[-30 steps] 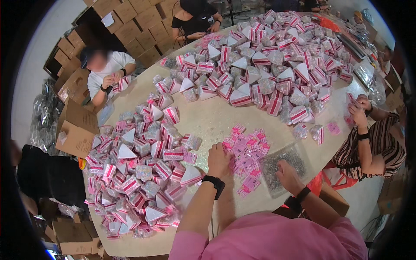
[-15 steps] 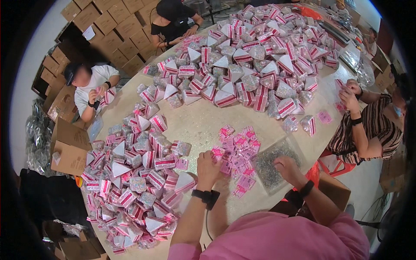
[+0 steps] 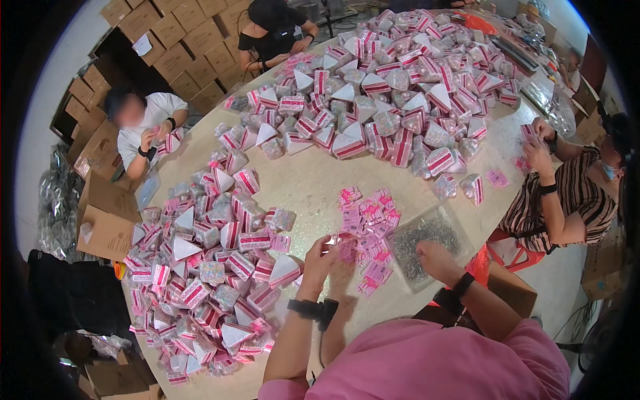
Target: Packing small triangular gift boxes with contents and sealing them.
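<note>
Head view shows the left hand (image 3: 319, 257) pinching a small pink packet (image 3: 341, 239) beside the loose pink packets (image 3: 367, 230), the right hand (image 3: 433, 259) curled into the clear tray of beads (image 3: 427, 233), best worked with light fingertip picks, on a pale round worktop (image 3: 313, 180) ringed by cardboard boxes (image 3: 167, 33)

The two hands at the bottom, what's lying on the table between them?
In the head view, a scatter of small flat pink packets lies between the left hand and the right hand, beside a clear bag of tiny pieces.
</note>
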Motion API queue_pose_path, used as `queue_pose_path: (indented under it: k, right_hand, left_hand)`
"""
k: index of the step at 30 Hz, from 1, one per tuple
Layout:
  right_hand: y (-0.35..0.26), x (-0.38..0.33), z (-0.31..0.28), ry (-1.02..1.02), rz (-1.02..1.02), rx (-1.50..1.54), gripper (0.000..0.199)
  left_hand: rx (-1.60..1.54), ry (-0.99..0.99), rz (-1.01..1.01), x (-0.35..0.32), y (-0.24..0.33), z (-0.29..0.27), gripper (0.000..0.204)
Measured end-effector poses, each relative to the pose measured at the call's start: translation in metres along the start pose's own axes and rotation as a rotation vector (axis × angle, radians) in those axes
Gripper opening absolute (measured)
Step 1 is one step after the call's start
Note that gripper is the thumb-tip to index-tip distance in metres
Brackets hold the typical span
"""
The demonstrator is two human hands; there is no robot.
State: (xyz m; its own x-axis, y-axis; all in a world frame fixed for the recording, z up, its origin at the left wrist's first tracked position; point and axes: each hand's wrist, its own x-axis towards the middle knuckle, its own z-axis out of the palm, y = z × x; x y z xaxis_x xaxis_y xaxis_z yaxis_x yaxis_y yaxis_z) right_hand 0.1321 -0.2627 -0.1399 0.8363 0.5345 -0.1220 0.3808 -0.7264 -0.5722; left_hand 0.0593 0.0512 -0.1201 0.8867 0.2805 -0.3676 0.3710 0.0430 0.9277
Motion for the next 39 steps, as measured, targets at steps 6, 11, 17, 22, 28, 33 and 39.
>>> queue_pose_path:
  k: [6,11,17,22,28,33,39]
  right_hand:
    - [-0.01,-0.009,0.005,-0.158,-0.003,-0.33,0.016]
    - [0.0,-0.007,0.0,-0.194,0.017,-0.33,0.017]
    - [-0.01,-0.005,-0.036,-0.064,0.072,-0.121,0.018]
    - [-0.011,-0.004,-0.057,0.058,-0.029,0.024,0.018]
    - [-0.033,-0.006,-0.062,0.128,0.009,0.286,0.014]
    - [-0.064,-0.002,-0.069,0.085,0.042,0.406,0.012]
    - [-0.086,0.006,-0.067,0.126,0.009,0.527,0.014]
  left_hand:
    - [-0.155,-0.065,-0.056,-0.014,0.004,-0.003,0.047]
    - [-0.122,0.032,0.149,-0.015,-0.002,0.002,0.045]
    - [-0.09,0.045,0.102,-0.022,0.013,0.01,0.05]
    - [-0.158,0.028,0.065,-0.037,0.036,0.026,0.05]
    - [-0.325,-0.001,0.078,-0.033,0.019,0.029,0.036]
    - [-0.401,0.017,0.045,-0.035,0.019,0.035,0.012]
    - [-0.414,0.006,0.057,-0.044,0.033,0.037,0.01]
